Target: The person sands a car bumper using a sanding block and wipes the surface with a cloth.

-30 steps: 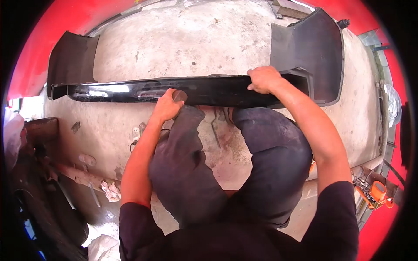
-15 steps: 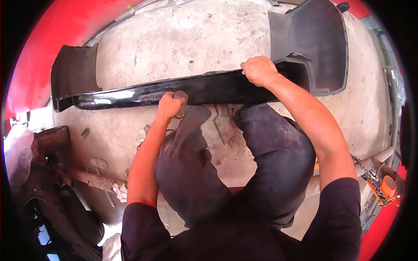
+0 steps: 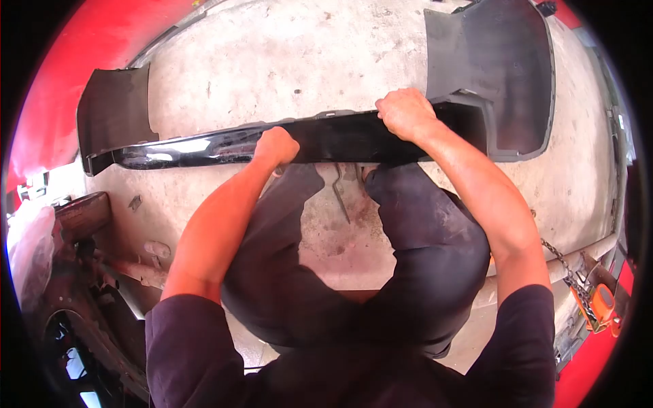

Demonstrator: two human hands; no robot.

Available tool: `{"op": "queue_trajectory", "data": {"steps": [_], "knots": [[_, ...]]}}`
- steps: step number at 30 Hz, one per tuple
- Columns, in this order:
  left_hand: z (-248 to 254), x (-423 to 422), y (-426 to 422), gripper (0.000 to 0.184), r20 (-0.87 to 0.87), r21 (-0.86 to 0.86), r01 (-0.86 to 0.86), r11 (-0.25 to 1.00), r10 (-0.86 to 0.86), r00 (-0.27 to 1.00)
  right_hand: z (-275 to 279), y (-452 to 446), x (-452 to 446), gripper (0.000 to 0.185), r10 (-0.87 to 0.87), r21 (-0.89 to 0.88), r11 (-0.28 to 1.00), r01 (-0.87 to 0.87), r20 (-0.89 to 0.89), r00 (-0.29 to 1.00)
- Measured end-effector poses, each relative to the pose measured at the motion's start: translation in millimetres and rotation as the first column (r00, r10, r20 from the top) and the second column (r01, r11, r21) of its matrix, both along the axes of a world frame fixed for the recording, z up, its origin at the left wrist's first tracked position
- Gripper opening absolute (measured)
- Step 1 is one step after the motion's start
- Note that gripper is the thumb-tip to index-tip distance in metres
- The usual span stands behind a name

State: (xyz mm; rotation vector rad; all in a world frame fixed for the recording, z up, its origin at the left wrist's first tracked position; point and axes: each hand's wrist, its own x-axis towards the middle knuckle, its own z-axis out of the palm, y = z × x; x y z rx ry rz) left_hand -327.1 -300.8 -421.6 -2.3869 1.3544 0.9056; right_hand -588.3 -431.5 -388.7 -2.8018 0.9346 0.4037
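Observation:
A long black car bumper [image 3: 340, 139] lies crosswise in front of my knees, its glossy strip catching light at the left. Its curved ends [image 3: 112, 112] rise at both sides. My right hand [image 3: 408, 114] is closed over the upper edge, right of the middle. Against the black face, left of the middle, rests my left hand [image 3: 277, 145] in a closed fist. The grey-brown block that showed in this hand earlier is now hidden by the fingers and the back of the hand.
Stained concrete floor [image 3: 272, 68] lies beyond the bumper. A bent metal rod [image 3: 341, 194] is on the floor between my knees. Red car bodywork [image 3: 75, 88] curves along the left. At right hang a chain [image 3: 559, 255] and an orange device [image 3: 602, 304]. A dark wheel-like part [image 3: 81, 326] stands lower left.
My left hand has moved up from the bumper's lower edge onto its face, and the block has gone out of sight. My left elbow has swung outward. The right hand keeps its grip.

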Motion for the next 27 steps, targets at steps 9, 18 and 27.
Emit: {"op": "queue_trajectory", "data": {"steps": [9,18,27], "knots": [[-40.4,-2.2,32.9,0.039,0.063,-0.243,-0.224,0.944,0.246,0.967,0.4,7.3,1.4,0.021,-0.006,0.011,1.0,0.006,0.039,0.999],[3.4,-45.4,41.0,0.037,0.113,-0.277,-0.2,0.94,0.239,0.964,5.5,7.6,-1.7,0.022,-0.051,0.02,0.999,0.05,0.07,0.996],[-5.1,-43.6,44.4,0.04,0.101,-0.322,-0.229,0.918,0.274,0.956,7.8,5.6,0.3,0.022,-0.031,-0.001,1.0,0.031,0.019,0.999]]}}
